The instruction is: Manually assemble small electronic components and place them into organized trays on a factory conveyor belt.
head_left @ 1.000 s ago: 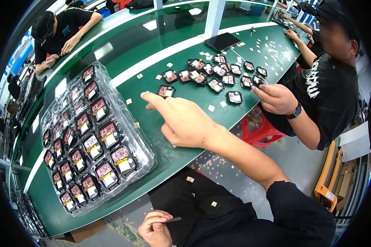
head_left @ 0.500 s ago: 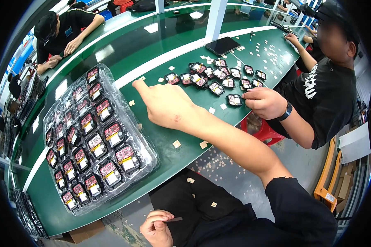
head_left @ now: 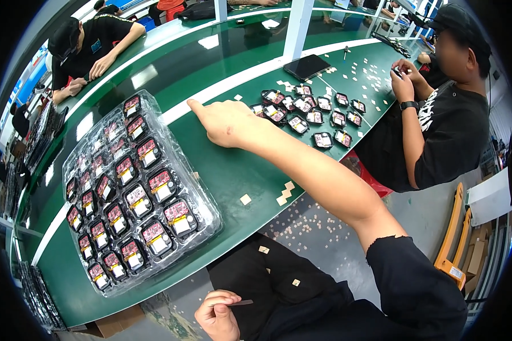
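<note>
My right hand (head_left: 224, 122) is over the green table, palm down, beside a clear plastic tray (head_left: 207, 219). One finger or thumb stretches toward the far left; the other fingers are hidden beneath the hand, so whatever they touch cannot be seen. Small black-cased devices (head_left: 180, 218) with red circuit boards sit in the tray's pockets. More such devices (head_left: 298, 124) lie loosely grouped beyond my right wrist. Low in the view, my left hand (head_left: 219, 315) pinches a thin, greyish translucent strip (head_left: 242, 303) above my lap.
Small pale square pieces (head_left: 245, 199) dot the table, the floor and my trousers. A dark tablet-like slab (head_left: 306, 67) lies beyond the devices, near a white post (head_left: 297, 31). A co-worker (head_left: 455, 113) sits at the right, another person (head_left: 91, 45) across the table.
My right hand has shifted slightly; pale squares beside it are gone and more lie near the table edge. The co-worker's hand has withdrawn from the loose devices, where another now lies nearer the edge.
</note>
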Demonstrator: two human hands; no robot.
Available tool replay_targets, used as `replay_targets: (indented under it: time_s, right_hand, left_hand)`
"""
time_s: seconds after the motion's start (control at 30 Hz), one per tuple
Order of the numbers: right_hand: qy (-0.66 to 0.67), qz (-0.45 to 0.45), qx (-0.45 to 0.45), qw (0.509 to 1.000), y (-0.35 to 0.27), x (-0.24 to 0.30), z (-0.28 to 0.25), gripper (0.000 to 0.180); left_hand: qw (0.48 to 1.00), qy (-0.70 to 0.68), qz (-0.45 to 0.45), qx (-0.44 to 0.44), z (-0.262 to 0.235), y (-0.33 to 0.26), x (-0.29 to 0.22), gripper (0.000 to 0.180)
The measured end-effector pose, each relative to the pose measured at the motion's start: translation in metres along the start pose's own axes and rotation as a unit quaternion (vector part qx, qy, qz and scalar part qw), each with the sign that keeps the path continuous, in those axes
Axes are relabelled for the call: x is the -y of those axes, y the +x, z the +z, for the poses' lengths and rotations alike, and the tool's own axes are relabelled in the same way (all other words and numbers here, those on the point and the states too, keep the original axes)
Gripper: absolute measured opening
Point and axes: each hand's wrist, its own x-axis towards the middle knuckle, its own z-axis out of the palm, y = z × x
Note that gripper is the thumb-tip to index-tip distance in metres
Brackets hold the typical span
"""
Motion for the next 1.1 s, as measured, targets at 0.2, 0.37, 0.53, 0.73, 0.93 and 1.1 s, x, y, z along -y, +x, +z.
replay_targets:
  time_s: [0.2, 0.37, 0.53, 0.73, 0.93, 1.1]
  right_hand:
    - [0.060, 0.018, -0.113, 0.992, 0.005, -0.008, -0.020, 0.035]
    - [-0.010, 0.054, -0.054, 0.997, 0.000, -0.034, -0.009, 0.038]
    - [0.024, 0.030, -0.039, 0.998, -0.009, -0.034, -0.002, 0.025]
    - [0.147, -0.011, -0.098, 0.984, -0.010, -0.019, -0.027, 0.032]
    - [0.110, 0.074, -0.226, 0.965, 0.002, -0.063, -0.027, 0.028]
    - [0.004, 0.140, -0.077, 0.987, 0.014, -0.062, -0.026, 0.031]
  left_hand:
    - [1.000, -0.004, 0.001, -0.016, -0.002, -0.002, 0.001, 0.036]
    - [1.000, 0.003, -0.005, -0.018, 0.000, -0.002, 0.001, 0.036]
    - [1.000, 0.004, -0.002, -0.007, 0.000, 0.000, 0.001, 0.037]
    - [1.000, -0.011, -0.007, -0.013, 0.001, 0.000, 0.000, 0.037]
    - [1.000, -0.012, -0.009, -0.009, 0.000, 0.000, -0.003, 0.038]
    - [1.000, -0.005, -0.009, -0.014, -0.002, -0.001, -0.002, 0.038]
